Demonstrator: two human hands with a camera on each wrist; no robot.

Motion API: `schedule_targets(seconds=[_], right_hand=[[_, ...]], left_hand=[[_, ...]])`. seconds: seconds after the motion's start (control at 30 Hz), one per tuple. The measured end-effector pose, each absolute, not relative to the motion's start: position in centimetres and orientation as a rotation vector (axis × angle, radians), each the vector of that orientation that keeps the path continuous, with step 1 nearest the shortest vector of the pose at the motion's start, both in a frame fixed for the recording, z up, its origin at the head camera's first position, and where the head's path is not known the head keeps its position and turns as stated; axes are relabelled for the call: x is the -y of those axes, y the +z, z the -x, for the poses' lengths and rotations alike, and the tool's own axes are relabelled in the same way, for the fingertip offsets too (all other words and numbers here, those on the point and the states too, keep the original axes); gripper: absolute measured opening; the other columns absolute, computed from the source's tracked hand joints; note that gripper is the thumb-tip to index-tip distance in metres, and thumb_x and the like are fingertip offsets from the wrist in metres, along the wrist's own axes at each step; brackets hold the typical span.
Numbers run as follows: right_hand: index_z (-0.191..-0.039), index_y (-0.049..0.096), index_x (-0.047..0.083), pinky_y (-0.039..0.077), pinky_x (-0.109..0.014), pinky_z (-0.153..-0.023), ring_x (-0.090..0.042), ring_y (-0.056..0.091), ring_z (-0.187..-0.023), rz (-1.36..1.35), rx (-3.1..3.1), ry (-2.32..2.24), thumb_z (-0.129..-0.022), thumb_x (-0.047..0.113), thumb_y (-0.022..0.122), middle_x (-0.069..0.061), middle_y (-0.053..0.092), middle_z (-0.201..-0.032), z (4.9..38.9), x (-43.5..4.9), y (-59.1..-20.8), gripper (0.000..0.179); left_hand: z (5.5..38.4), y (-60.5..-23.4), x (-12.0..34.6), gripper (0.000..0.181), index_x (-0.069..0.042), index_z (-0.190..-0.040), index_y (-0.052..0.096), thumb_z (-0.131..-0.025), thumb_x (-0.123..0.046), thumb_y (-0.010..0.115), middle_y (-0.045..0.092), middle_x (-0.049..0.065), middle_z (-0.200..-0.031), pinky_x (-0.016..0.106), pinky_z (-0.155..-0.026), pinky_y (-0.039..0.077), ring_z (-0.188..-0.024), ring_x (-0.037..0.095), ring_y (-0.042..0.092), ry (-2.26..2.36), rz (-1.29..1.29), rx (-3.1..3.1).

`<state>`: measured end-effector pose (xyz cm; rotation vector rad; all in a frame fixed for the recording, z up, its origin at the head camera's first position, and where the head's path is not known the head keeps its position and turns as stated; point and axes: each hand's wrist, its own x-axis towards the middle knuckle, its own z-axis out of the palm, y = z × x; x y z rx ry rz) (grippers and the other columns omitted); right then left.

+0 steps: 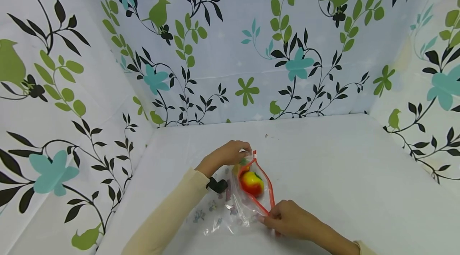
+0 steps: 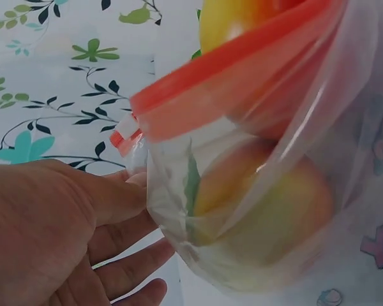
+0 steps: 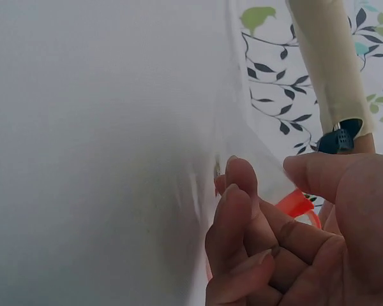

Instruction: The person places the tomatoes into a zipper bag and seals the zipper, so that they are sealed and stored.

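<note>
A clear plastic zip bag (image 1: 224, 223) with a red zip edge (image 1: 268, 183) lies on the white table, its mouth spread apart. Inside, near the mouth, is a red and yellow fruit (image 1: 252, 183); a second, orange-yellow fruit (image 2: 268, 197) with a green leaf shows through the plastic in the left wrist view. At the bag's far corner, by the zip's red and white end (image 2: 124, 132), my left hand (image 1: 230, 154) pinches the plastic between thumb and forefinger. My right hand (image 1: 292, 221) grips the near corner of the mouth, fingers curled.
Printed cloth walls (image 1: 215, 47) with birds, leaves and flowers enclose the white table (image 1: 341, 175) at the back and both sides. A black wrist device (image 1: 217, 185) sits on the left wrist, over the bag. Small brown specks (image 1: 266, 135) lie farther back.
</note>
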<state>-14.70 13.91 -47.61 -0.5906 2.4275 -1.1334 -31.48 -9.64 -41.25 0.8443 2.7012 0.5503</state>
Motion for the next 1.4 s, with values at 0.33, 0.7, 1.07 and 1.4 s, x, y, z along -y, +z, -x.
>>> schedule_targets(seconds=[0.33,0.7,1.07,1.4], right_hand=[[-0.076,0.075,0.017,0.04,-0.021,-0.048,-0.006,0.052,-0.052,0.612,-2.419,-1.177,-0.102,0.036,0.069,0.004,0.067,-0.062,14.8,-14.7,-47.2,0.033],[-0.088,0.076,0.016,0.047,-0.022,-0.052,-0.004,0.056,-0.055,0.678,-2.493,-1.211,-0.103,0.027,0.068,0.007,0.067,-0.066,15.1,-15.6,-46.9,0.02],[-0.092,0.073,0.013,0.05,-0.023,-0.053,-0.004,0.057,-0.059,0.678,-2.604,-1.319,-0.105,0.023,0.067,0.002,0.065,-0.07,16.8,-17.3,-46.6,0.017],[-0.094,0.073,0.016,0.051,-0.024,-0.054,-0.003,0.055,-0.061,0.708,-2.707,-1.322,-0.105,0.026,0.068,0.001,0.064,-0.073,17.4,-18.1,-45.7,0.016]], left_hand=[[30.8,-41.4,13.1,0.011,-0.014,-0.111,0.071,-0.108,-0.017,0.061,0.073,0.007,-0.127,0.049,-0.112,0.05,-0.125,0.028,0.064,0.723,-0.849,-2.735],[29.7,-41.9,17.3,0.017,-0.012,-0.112,0.072,-0.11,-0.016,0.056,0.074,0.006,-0.118,0.052,-0.111,0.051,-0.125,0.03,0.066,0.947,-0.832,-2.705],[28.1,-42.3,20.2,0.023,-0.002,-0.119,0.07,-0.11,-0.019,0.057,0.071,0.02,-0.124,0.052,-0.109,0.052,-0.122,0.029,0.066,1.168,-0.76,-2.657],[27.1,-42.9,22.0,0.021,-0.006,-0.116,0.07,-0.11,-0.022,0.058,0.071,0.014,-0.12,0.051,-0.107,0.051,-0.117,0.031,0.066,1.331,-0.679,-2.614]])
